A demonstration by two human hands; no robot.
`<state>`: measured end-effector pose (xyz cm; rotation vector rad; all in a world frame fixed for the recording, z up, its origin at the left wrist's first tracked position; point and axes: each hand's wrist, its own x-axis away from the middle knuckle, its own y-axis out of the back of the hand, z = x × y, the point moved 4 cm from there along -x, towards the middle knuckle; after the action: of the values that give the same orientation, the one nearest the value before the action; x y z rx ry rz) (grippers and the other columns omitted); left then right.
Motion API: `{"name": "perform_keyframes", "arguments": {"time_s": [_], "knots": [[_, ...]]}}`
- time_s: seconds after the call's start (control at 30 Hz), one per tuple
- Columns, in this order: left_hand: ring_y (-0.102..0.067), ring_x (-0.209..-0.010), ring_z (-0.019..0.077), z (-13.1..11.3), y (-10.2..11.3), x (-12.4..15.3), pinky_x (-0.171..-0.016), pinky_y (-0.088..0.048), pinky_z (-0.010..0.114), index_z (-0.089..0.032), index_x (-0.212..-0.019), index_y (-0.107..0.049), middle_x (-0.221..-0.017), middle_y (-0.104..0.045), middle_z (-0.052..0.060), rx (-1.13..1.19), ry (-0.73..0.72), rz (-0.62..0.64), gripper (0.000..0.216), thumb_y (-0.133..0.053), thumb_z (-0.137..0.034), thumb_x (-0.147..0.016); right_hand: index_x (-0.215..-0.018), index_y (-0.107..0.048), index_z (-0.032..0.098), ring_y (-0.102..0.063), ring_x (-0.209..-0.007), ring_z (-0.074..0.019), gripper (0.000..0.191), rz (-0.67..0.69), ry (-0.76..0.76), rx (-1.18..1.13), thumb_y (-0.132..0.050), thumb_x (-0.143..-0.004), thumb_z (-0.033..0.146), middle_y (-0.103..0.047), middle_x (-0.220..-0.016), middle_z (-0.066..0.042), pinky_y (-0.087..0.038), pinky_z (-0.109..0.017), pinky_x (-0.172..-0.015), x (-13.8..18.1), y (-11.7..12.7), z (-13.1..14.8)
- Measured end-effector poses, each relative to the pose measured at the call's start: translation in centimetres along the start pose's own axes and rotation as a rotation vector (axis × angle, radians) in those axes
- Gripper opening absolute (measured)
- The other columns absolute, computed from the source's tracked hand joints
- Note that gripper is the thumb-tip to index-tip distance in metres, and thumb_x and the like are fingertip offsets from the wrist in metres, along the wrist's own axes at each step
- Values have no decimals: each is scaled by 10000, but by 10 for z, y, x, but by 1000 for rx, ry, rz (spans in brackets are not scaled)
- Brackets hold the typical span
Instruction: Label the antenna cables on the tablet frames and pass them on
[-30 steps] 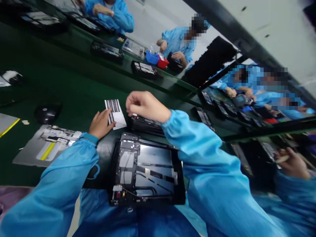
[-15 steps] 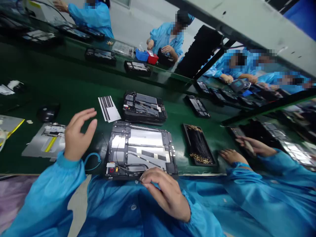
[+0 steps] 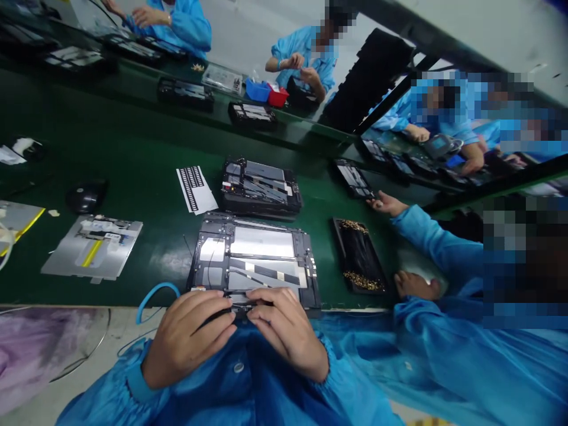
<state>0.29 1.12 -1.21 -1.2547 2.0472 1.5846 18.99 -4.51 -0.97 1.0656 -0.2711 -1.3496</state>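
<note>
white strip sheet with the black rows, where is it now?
Head view, left of centre on the green belt: the strip sheet lies flat just left of the far tablet chassis, beyond both hands, untouched.

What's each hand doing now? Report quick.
Left hand: fingers curled, pressing the near edge of the opened tablet.
Right hand: the same, beside it.

An electronics assembly line: workers in blue smocks (image 3: 306, 56) sit along a long green counter (image 3: 133, 165) lined with opened tablet chassis (image 3: 252, 260), parts trays (image 3: 359, 257) and small bins (image 3: 266, 92) across the frame.
</note>
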Motion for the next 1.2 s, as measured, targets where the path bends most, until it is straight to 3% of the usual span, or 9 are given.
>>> {"name": "perform_keyframes", "arguments": {"time_s": [0.53,1.2], "knots": [[-667,-1029,201,3,-11,9,-964,-488,382,-311,-1043,-743,-1064,-747,10,-132,3,66,238,-558,-177,-974,-1071,-638,198,-644,-1011,-198,131,-20,9,39,-516,-1024,192,-711,-1143,-98,-504,-345,-821,-7,4,2],[-664,-1015,201,1,-6,3,-941,-518,384,-238,-991,-716,-1051,-747,34,-82,0,-3,101,-649,-189,-933,-1047,-652,207,-635,-1009,-192,141,-28,16,19,-514,-1035,232,-702,-1129,-82,-491,-336,-818,-5,4,0]]}}
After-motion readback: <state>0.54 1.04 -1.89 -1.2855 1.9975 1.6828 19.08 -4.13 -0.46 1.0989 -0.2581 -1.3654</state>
